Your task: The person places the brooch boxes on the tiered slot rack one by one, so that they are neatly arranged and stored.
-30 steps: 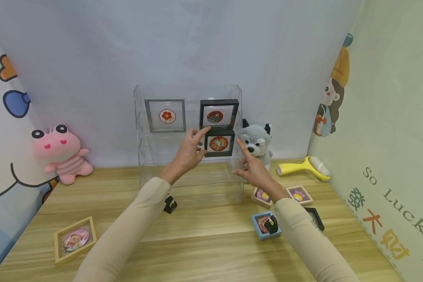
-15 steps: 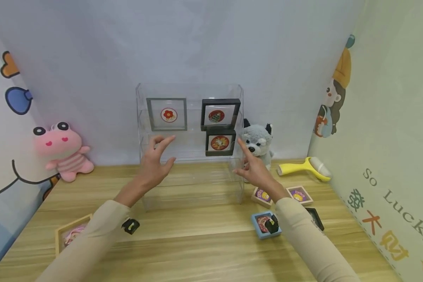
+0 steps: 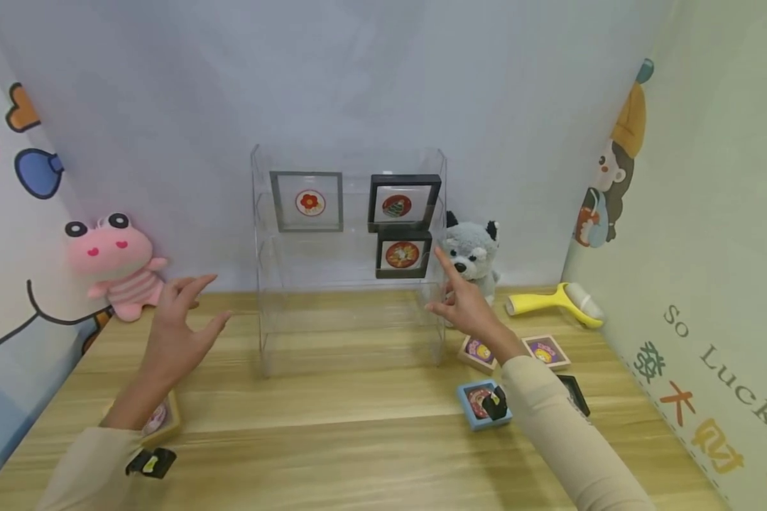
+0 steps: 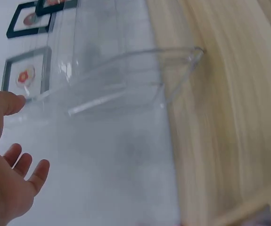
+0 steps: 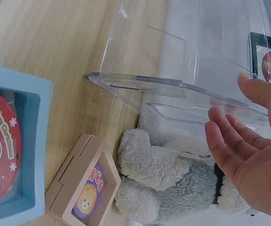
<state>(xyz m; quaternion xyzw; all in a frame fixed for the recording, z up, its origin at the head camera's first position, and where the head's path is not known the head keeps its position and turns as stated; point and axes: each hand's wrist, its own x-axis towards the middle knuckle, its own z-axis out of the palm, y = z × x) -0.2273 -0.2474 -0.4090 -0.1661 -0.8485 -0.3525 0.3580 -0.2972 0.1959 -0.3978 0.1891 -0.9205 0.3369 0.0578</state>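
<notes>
My left hand (image 3: 177, 337) is in the air left of a clear acrylic rack (image 3: 351, 285), fingers spread, holding nothing. Beneath its wrist lies a wooden frame (image 3: 170, 424), partly hidden by the forearm. My right hand (image 3: 471, 309) is at the rack's right side with its fingers extended; whether it touches the rack I cannot tell. Closest to it on the rack is a small black frame (image 3: 380, 266) with a round red-orange badge. Above that stands a larger black frame (image 3: 405, 180) with a tree badge. A grey frame (image 3: 307, 174) with a red flower stands at upper left.
A grey plush dog (image 3: 471, 245) sits behind my right hand. A yellow-handled roller (image 3: 552, 301), two small wooden frames (image 5: 86, 181), a blue frame (image 3: 483, 406) and a dark frame (image 3: 574, 394) lie at right. A pink plush toy (image 3: 118, 262) is at back left.
My left hand has left the small black frame and moved left and down, away from the rack. That frame stays in its place. My right hand has barely moved.
</notes>
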